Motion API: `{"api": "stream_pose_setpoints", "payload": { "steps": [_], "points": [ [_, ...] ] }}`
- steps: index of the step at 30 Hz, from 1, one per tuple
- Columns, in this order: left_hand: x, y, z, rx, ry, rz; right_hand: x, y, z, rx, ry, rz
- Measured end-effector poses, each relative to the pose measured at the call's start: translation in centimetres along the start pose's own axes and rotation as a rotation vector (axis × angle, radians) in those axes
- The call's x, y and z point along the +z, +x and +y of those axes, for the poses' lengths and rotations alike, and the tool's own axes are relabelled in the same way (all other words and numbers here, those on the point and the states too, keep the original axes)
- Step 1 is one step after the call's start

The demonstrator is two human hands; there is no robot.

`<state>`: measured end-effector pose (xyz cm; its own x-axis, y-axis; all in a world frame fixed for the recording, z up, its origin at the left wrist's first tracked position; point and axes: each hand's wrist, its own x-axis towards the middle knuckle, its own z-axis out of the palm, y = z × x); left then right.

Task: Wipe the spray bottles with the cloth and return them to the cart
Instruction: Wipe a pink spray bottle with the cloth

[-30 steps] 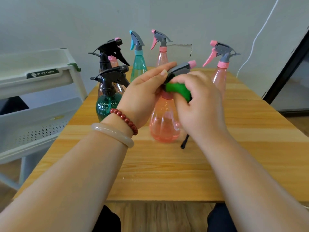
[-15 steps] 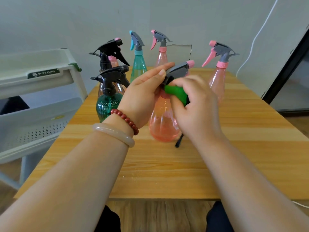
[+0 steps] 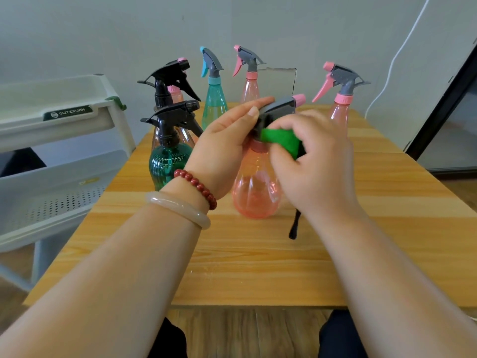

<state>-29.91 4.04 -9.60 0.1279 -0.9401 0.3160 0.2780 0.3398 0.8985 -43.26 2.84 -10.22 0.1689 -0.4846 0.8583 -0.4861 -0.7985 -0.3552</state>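
A round pink spray bottle (image 3: 254, 192) with a grey head and pink nozzle stands mid-table. My left hand (image 3: 222, 148) grips its head and neck from the left. My right hand (image 3: 312, 164) presses a folded green cloth (image 3: 282, 142) against the neck, just under the grey head. Behind stand several more bottles: a dark green one with a black trigger (image 3: 167, 164), a teal one (image 3: 214, 104), a tall pink one (image 3: 249, 86) and a pink one at the right (image 3: 339, 112). The white cart (image 3: 59, 130) stands left of the table.
The wooden table (image 3: 258, 267) has bare surface in front of the held bottle. A thin black strap (image 3: 294, 226) hangs below my right hand. A white cable (image 3: 397, 55) runs up the wall at the right, next to a dark door frame (image 3: 444, 94).
My right hand has slid the green cloth slightly up and around the bottle's neck. The left hand keeps the same grip on the head.
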Motion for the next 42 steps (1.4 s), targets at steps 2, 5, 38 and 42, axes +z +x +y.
{"api": "stream_pose_setpoints", "payload": {
  "steps": [2,5,38,42],
  "points": [
    [0.0,0.1,0.0,0.023,0.101,0.038,-0.8,0.0,0.4,0.019,0.004,0.158],
    [-0.4,0.1,0.3,0.066,0.297,0.107,-1.3,-0.1,1.4,0.157,0.078,0.258],
    [1.6,-2.3,0.5,0.178,0.292,0.22,2.5,-0.5,0.2,0.053,0.093,0.195],
    [1.7,-2.1,0.3,0.208,0.358,0.231,2.6,-0.1,0.4,0.139,0.09,0.275]
  ]
}}
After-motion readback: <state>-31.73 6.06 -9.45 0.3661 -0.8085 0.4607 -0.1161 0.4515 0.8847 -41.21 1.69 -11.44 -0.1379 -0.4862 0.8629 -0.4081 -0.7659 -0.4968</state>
